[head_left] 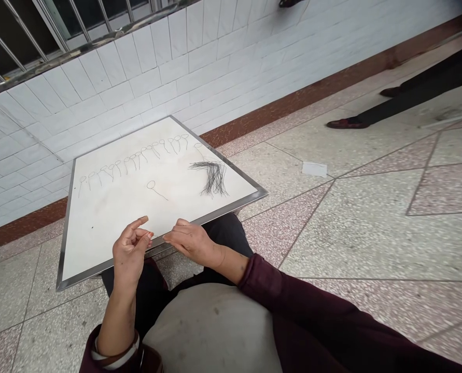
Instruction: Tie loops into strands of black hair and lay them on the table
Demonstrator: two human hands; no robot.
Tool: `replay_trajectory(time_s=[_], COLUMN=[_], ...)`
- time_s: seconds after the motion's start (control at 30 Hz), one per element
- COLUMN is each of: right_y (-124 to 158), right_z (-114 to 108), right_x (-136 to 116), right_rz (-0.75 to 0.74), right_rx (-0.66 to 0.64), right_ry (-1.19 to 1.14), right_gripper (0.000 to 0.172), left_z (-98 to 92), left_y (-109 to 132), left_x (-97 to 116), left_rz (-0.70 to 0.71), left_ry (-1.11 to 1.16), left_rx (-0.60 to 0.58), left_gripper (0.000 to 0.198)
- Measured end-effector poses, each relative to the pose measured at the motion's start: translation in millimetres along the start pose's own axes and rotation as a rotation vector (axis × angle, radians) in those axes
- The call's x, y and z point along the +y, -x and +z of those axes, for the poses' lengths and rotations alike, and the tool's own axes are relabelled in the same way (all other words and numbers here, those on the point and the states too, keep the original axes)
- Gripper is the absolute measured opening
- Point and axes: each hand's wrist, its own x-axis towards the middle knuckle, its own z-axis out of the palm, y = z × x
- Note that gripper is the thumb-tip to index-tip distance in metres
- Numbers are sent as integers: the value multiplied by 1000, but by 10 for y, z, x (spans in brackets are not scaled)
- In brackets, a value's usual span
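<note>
Over the near edge of a white board point(114, 217) with a metal rim, my left hand point(129, 246) pinches thumb and forefinger together, the other fingers raised. A thin strand point(157, 237), barely visible, runs from this pinch towards my right hand point(192, 241), whose fingertips are also pressed together at the rim. Beyond them lies one thin dark looped strand point(151, 185) with a long tail. Several similar looped strands point(127, 163) form a slanting row along the far side. A bundle of loose dark strands point(215, 178) sits at the board's right.
The board rests across my knees, close to a white tiled wall point(145, 77) with a barred window point(59, 31) at upper left. A piece of white paper point(315, 169) lies on the stone floor. Another person's legs point(409, 101) stretch in from the right.
</note>
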Motion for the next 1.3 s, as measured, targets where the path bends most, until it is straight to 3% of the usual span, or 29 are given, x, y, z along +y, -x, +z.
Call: replay_trajectory(time_s=[0.23, 0.5, 0.73, 0.87, 0.97, 1.03, 1.1, 1.23, 1.3], right_y=[-22, 10, 46, 164, 266, 259, 159, -197, -328], right_z=[-109, -156, -217, -256, -351, -433, -488, -395, -259], right_x=[24, 50, 96, 164, 250, 267, 215, -38, -155], right_rz=[27, 61, 85, 125, 259, 360, 420, 337, 274], right_rx=[-22, -47, -34, -14, 52, 117, 142, 24, -26], right_ry=[-41, -6, 15, 16, 7, -53, -144, -337, -417], right_gripper=[14, 18, 16, 17, 19, 18, 19, 17, 23], left_z=[-142, -247, -330, -485, -667, -734, -704, -398, -237], left_y=[-17, -41, -71, -104, -143, -158, -155, -114, -92], left_x=[44, 68, 11, -4, 0, 5, 16, 59, 79], left_rz=[15, -8, 10, 23, 29, -2, -44, -93, -96], left_ry=[-37, 4, -23, -35, -32, -53, -91, -128, -115], left_rx=[118, 154, 259, 328, 413, 367, 248, -24, -99], left_gripper=[45, 47, 48, 46, 49, 54, 59, 62, 61])
